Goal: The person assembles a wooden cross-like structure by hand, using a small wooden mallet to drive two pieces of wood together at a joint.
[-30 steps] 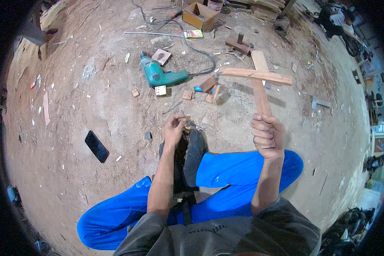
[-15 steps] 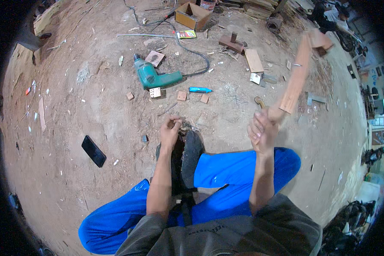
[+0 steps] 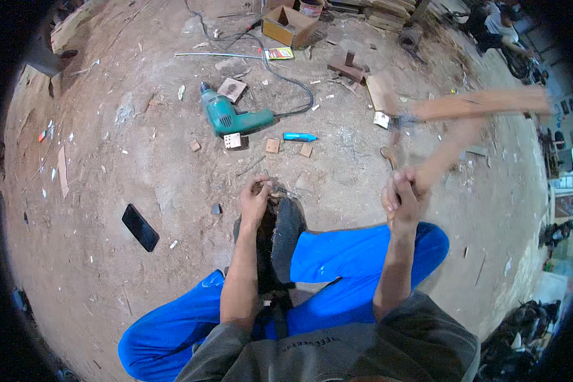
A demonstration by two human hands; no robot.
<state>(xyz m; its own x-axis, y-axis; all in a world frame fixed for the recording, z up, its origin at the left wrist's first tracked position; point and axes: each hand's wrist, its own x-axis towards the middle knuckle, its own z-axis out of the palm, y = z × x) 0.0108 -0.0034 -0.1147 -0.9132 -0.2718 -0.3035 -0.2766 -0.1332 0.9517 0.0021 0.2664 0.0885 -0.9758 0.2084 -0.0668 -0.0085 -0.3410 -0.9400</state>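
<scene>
My right hand [image 3: 402,197] is closed round the handle of a wooden mallet-like tool [image 3: 484,105]. Its long reddish-brown piece is raised off the ground to the right and smeared by motion. In front of me, my left hand [image 3: 256,196] is pinched at the front end of a dark, rough-edged object [image 3: 288,232] between my legs. A small greyish piece sits by its fingertips; I cannot make out what the fingers grip. Just past my right hand lies a tool with a curved, yellowish handle [image 3: 388,155].
Ahead on the dirt floor lie a green power drill [image 3: 235,116] with a cord, a blue marker-like object [image 3: 299,137], small wooden blocks [image 3: 272,146] and a hand plane [image 3: 348,67]. A black phone [image 3: 140,227] is at left, a cardboard box [image 3: 289,27] farther off. Another person [image 3: 500,28] is at far right.
The wooden mallet-like tool has swung, its long piece turning from upright to nearly level. My right hand has shifted slightly right. My left hand stays almost still.
</scene>
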